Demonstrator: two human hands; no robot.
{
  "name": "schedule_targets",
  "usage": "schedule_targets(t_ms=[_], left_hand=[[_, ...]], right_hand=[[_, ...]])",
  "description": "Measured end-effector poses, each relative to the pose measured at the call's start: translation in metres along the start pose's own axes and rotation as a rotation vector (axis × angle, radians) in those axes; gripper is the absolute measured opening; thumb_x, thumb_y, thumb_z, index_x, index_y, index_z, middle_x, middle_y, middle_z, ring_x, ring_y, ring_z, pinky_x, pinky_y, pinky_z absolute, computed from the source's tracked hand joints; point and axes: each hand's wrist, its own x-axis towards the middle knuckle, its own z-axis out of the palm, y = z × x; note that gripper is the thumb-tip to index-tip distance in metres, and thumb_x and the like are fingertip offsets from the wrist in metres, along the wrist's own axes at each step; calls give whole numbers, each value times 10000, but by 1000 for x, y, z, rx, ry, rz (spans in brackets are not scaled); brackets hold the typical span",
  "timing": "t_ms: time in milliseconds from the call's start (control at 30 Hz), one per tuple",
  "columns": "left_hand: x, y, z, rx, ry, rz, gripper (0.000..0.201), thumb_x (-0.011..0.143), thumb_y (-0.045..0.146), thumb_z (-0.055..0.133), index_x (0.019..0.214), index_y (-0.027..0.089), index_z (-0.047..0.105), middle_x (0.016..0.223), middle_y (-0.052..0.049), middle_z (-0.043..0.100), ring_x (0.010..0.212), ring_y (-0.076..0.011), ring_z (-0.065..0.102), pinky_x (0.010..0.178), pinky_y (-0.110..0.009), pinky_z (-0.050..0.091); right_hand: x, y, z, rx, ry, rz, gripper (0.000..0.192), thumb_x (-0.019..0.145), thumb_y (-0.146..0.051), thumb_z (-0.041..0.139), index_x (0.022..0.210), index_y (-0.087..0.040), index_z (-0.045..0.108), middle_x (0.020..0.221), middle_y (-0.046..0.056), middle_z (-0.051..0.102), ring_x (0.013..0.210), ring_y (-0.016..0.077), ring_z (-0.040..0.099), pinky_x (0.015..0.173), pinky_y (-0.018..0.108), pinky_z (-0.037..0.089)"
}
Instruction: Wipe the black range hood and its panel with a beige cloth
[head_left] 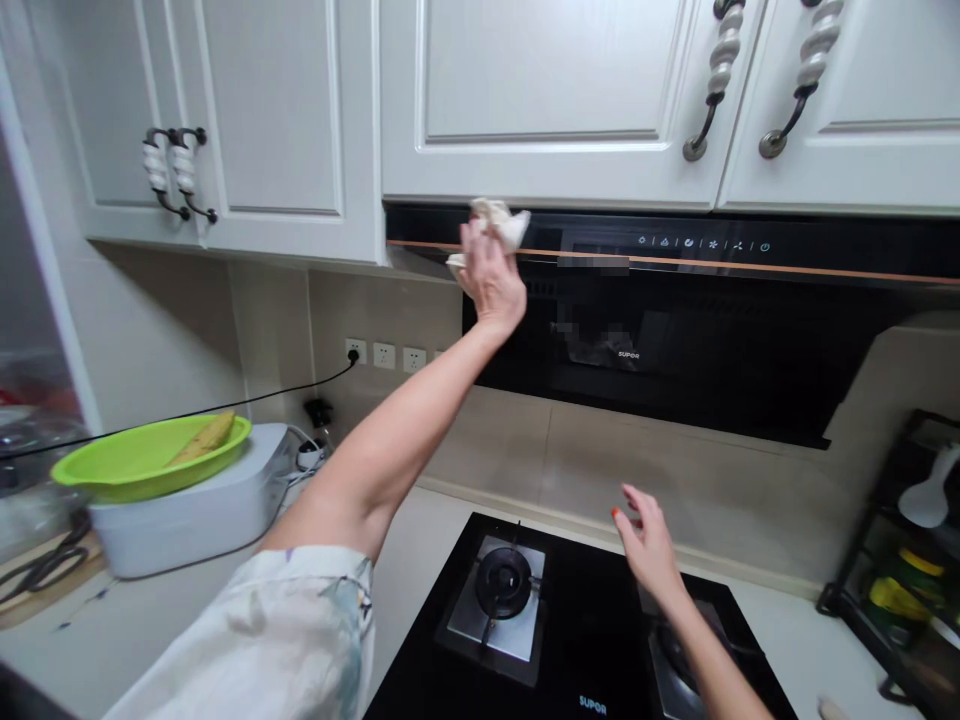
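The left hand (491, 280) is raised to the front of the black hood (675, 320), with the arm stretched up and forward. Its fingers are curled round a crumpled white cloth (495, 225), which is pressed against the hood's upper edge, on the thin copper strip (750, 265) near the hood's left end. Part of the cloth shows above the knuckles and a small part below the hand on its left. The right hand (649, 545) is held low over the black hob (592, 640), fingers spread and loosely open, holding nothing; whether the fingertips touch the tiled wall (585, 450) behind cannot be told. The left burner (502, 582) sits below and to the left of this hand. White cupboards (540, 90) hang directly above the hood. On the counter (97, 640) at left, a green bowl (142, 460) rests on a white box (195, 515). A black rack (900, 570) stands at the far right.
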Motion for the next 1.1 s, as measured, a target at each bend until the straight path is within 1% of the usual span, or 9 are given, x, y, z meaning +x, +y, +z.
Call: schedule_targets(t_ms=[67, 133, 233, 367, 567, 700, 833, 933, 1100], left_hand=[[-22, 8, 22, 11, -114, 199, 562, 1051, 260, 479, 1612, 239, 464, 1760, -81, 322, 1685, -309, 21, 1346, -641, 73], [-33, 11, 32, 20, -206, 378, 619, 1041, 334, 463, 1657, 326, 406, 1754, -52, 343, 1684, -324, 27, 1331, -669, 111], [-29, 5, 23, 73, -276, 460, 665, 1023, 334, 417, 1685, 358, 352, 1755, -43, 345, 1683, -325, 61, 1317, -678, 135], [-1, -25, -15, 178, -248, 376, 673, 1031, 373, 371, 1698, 310, 318, 1772, -60, 308, 1684, -308, 53, 1327, -657, 77], [41, -80, -82, 242, -56, 52, 817, 1013, 666, 357, 1656, 164, 374, 1791, -113, 240, 1672, -295, -120, 1351, -565, -75], [54, -87, -97, 59, 65, 18, 893, 929, 819, 442, 1577, 205, 473, 1751, -52, 358, 1642, -261, -240, 1324, -524, -147], [38, -53, -66, -117, 17, 107, 835, 850, 773, 638, 1470, 217, 582, 1654, -117, 482, 1683, -302, -71, 1368, -518, -10], [10, -14, -23, -145, -75, 182, 690, 944, 646, 576, 1479, 211, 565, 1626, -165, 491, 1681, -326, 82, 1358, -548, 124], [-35, 41, 45, -181, -301, 429, 593, 1009, 483, 452, 1565, 279, 484, 1648, -123, 462, 1666, -328, 174, 1318, -553, 230]], right_hand=[[-29, 40, 15, -119, -24, 57, 564, 954, -511, 451, 1329, -154, 675, 1304, 185, 668, 1234, 332, 623, 1038, 514, 554], [-60, 83, 26, -313, -65, 145, 562, 939, -445, 420, 1291, -110, 701, 1263, 217, 680, 1211, 369, 630, 1072, 571, 516], [-106, 138, 31, -612, -120, 300, 588, 989, -374, 336, 1385, -112, 684, 1446, 233, 606, 1282, 415, 604, 983, 580, 539], [-159, 184, 25, -870, -204, 329, 541, 1021, -305, 371, 1440, -163, 683, 1567, 201, 546, 1400, 387, 560, 1032, 532, 522], [-206, 216, 15, -978, -300, 431, 518, 1032, -298, 420, 1479, -224, 671, 1603, 154, 541, 1462, 331, 549, 1058, 481, 537], [-214, 224, 17, -927, -300, 462, 550, 1036, -323, 383, 1487, -183, 667, 1585, 175, 555, 1468, 340, 547, 1053, 508, 552], [-215, 225, 18, -850, -231, 440, 575, 1004, -339, 349, 1400, -154, 721, 1510, 217, 610, 1374, 384, 622, 981, 545, 587], [-220, 230, 15, -773, -173, 429, 528, 936, -349, 398, 1265, -189, 778, 1403, 205, 684, 1282, 393, 678, 936, 557, 610], [-236, 236, 9, -703, -128, 432, 521, 837, -342, 408, 1160, -225, 800, 1342, 189, 715, 1198, 407, 711, 866, 573, 635]])
